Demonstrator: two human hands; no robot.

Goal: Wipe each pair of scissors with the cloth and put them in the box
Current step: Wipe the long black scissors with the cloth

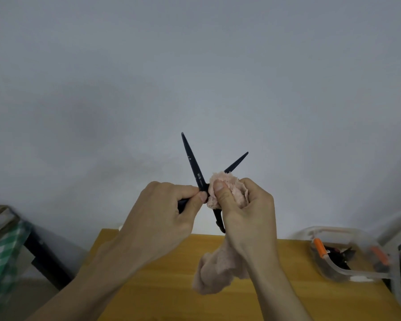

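- The scissors (pixel 196 169) are held up in the air above the counter (pixel 162 281), in front of a plain wall, blades spread wide into a V with both tips pointing up and away.
- They are judged light and rigid: slim dark blades, dark handles. The edges and tips are sharp, so the handles or the flat faces near the pivot are judged the safe places for a hold, never the cutting edge.
- The dark finish is judged smooth and possibly slippery under bare fingers; the cloth should add friction.
- The cloth (pixel 227 193) is pink, soft and limp. It is bunched over the right-hand blade near the pivot, and its loose tail hangs below the wrist towards the counter.
- Left hand (pixel 162 212): fingers are curled round one handle, with the thumb tip pressed close to the pivot. The wrist is raised and the forearm comes in from the lower left.
- Right hand (pixel 243 205): the cloth is pinched round the blade base between thumb and curled fingers, thumbnail facing the camera. The second handle shows below this hand.
- The box (pixel 347 256), clear plastic with orange clips, sits at the counter's right edge, well apart from the hands. Dark items are seen inside; they are judged to be scissors already stowed, though this is blurred.
- Judged step: wiping of one blade, not yet stowing.
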